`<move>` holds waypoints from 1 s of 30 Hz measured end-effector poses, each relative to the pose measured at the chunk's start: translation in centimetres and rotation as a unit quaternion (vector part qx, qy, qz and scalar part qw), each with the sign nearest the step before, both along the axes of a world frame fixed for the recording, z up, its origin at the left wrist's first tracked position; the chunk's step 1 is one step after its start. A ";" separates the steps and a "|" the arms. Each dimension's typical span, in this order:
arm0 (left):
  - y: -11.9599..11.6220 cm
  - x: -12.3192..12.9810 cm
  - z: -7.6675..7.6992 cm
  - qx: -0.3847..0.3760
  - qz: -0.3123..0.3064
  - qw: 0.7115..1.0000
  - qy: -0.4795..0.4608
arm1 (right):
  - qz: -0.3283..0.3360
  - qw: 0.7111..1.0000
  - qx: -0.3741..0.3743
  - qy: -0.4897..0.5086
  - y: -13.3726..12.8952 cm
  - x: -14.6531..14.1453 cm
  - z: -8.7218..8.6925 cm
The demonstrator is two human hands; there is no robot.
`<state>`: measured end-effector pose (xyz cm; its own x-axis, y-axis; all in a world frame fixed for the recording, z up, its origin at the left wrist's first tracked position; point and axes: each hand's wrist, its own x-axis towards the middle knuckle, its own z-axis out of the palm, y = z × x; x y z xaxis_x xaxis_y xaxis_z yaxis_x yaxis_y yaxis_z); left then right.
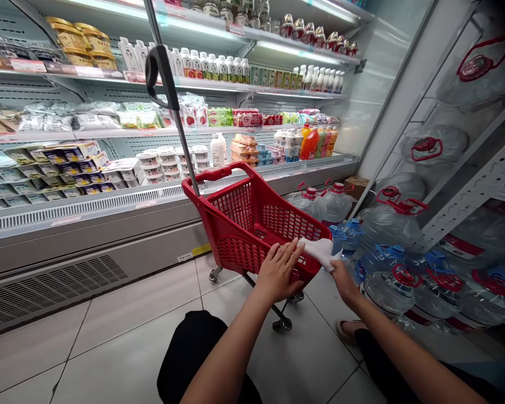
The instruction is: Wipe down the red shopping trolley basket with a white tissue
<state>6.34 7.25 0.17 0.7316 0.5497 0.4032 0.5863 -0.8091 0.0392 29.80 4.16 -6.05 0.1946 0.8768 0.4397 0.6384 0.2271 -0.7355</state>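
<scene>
My right grip (340, 275) is closed around one end of a white cloth (320, 250), which lies over the rim of the red cart (239, 255), just ahead of my fingers. My left grip (278, 270) holds nothing; it is laid with extended fingers on the same rim, and the cloth is just beside its fingertips. The cart stands upright on the tiled floor (122, 359). To the right are large water bottles (389, 292); beyond the cart, the refrigerated shelves (160, 210) carry packed goods.
</scene>
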 end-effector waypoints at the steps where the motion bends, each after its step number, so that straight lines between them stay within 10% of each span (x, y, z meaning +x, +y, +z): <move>1: 0.0 0.0 0.1 0.002 -0.007 1.000 0.001 | 0.006 1.000 0.000 -0.017 -0.9 -0.8 -0.2; 8: 1.4 -3.0 1.5 0.041 0.053 0.998 0.008 | 0.035 0.964 0.007 -0.262 -5.7 -2.3 -1.0; 18: 2.6 -4.6 1.1 0.035 0.158 0.987 -0.020 | -0.032 0.970 -0.021 -0.242 -0.3 5.0 -1.0; 30: 0.5 -2.0 0.6 0.017 0.162 0.986 -0.035 | -0.031 0.947 0.045 -0.316 -4.3 -8.2 2.1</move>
